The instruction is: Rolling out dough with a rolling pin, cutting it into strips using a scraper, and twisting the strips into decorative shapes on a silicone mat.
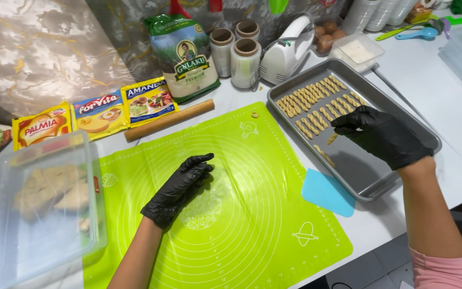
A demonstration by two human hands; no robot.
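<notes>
My right hand [379, 135] is over the tray [402, 115], fingers curled down and pinched at the tips on a short dough stick [332, 138], which sits just at the open end of the rows already laid. My left hand [180, 188] lies flat and open on the green mat [258, 214], palm down, holding nothing that I can see; whether a bit of dough is under it I cannot tell.

The sticks [316, 101] on the tray run in close, slanted rows filling its far half, while the near half is mostly bare, with two pieces [324, 156] lying apart near the middle. To place this one well, I judge it should go down parallel to its neighbours, just beside the last one and not touching, so the pieces do not fuse. I would lower it level, release both fingertips together and lift straight up, because soft dough bends if one end is dragged. The glove may stick to it; a small roll of the fingertips should free it.

The blue scraper [327, 192] lies between mat and tray, half on the mat's edge, out of the way. The lidded box [44, 214] of dough stands at the left on the bench [445, 80], and the rolling pin [169, 120] lies beyond the mat.
</notes>
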